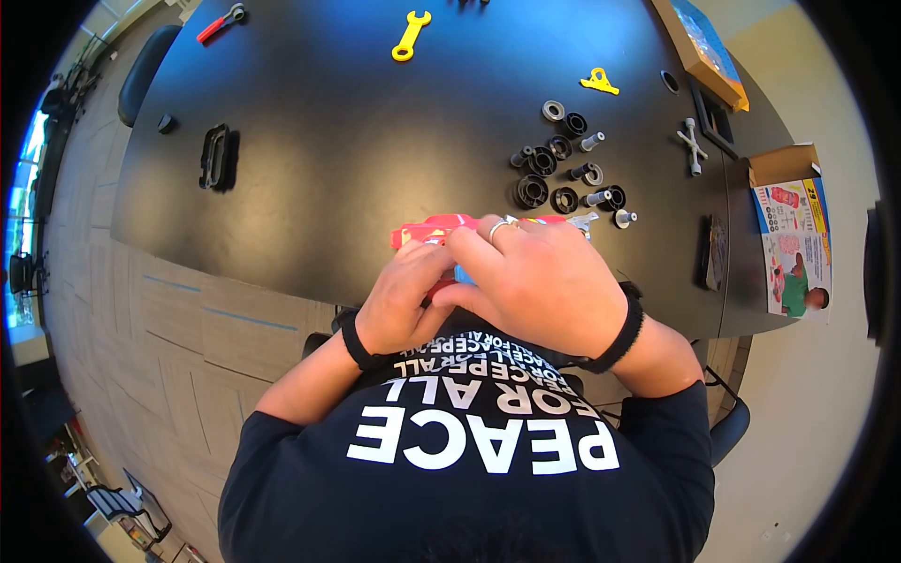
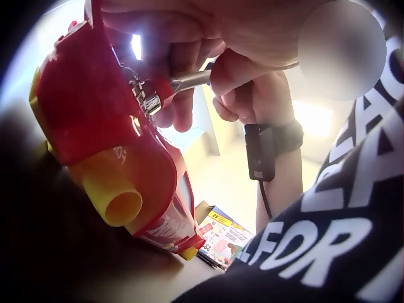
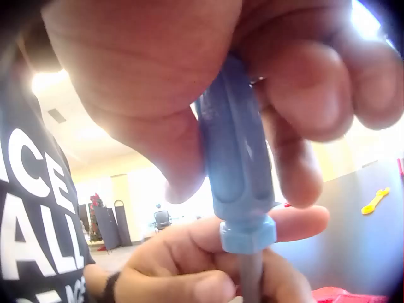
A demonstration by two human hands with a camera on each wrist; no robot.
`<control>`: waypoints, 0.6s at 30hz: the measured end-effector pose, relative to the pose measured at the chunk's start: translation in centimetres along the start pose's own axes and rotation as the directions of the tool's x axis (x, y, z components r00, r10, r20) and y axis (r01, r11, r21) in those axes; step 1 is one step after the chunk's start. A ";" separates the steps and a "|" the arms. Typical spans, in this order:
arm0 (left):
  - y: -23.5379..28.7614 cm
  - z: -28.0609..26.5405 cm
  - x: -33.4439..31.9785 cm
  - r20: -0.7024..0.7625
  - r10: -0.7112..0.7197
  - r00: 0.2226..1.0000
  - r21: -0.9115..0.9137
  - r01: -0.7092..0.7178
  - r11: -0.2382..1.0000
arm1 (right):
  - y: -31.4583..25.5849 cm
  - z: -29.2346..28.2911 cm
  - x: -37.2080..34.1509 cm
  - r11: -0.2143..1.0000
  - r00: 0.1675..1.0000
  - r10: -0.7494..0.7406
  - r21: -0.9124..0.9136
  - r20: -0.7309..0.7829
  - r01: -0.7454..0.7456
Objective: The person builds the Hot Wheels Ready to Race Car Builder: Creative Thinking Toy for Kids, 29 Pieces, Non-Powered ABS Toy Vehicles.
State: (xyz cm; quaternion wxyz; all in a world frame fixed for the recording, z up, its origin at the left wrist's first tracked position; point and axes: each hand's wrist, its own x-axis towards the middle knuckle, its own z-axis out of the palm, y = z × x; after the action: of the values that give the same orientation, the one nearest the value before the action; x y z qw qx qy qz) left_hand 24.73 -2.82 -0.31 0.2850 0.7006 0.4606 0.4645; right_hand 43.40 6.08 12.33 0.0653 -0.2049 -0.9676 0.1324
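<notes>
My right hand [image 1: 549,272] curls round the blue handle of a screwdriver [image 3: 237,145], whose metal shaft points down in the right wrist view. Beside it, my left hand [image 1: 404,286] holds a red toy body [image 1: 436,228] close to my shirt, over the table's near edge. In the left wrist view the red body [image 2: 82,95] shows a yellow tube [image 2: 113,196] on its underside, and the screwdriver's shaft [image 2: 191,80] runs toward metal parts on it. Fingers hide where the tip meets the toy.
Black wheels and grey pins [image 1: 540,161] lie beyond my right hand. Farther off are a yellow wrench [image 1: 411,36], a yellow piece [image 1: 599,82] and a red-handled tool [image 1: 221,23]. A black frame [image 1: 215,158] lies left; a grey cross wrench [image 1: 693,147] and a printed box [image 1: 796,239] are right.
</notes>
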 end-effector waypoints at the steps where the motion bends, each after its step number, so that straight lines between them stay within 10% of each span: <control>1: 0.0 0.1 0.1 -0.013 0.001 1.000 0.008 -0.001 1.000 | 0.1 -0.1 0.1 1.000 0.998 0.000 0.022 -0.058 0.001; 14: -0.1 0.5 0.3 -0.008 0.133 0.991 0.021 -0.133 0.991 | 0.5 0.1 -1.3 0.998 0.998 -0.052 0.042 0.025 0.051; 18: 0.7 0.2 0.3 0.016 0.055 0.998 0.035 -0.055 0.998 | 2.7 -1.5 -3.5 0.982 0.961 -0.181 0.007 -0.211 0.186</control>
State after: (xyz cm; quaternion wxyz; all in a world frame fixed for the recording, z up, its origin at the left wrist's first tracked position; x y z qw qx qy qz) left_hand 25.27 -2.81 0.35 0.2629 0.7214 0.4473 0.4586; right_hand 47.90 7.36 12.72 0.1817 -0.1263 -0.9682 0.1164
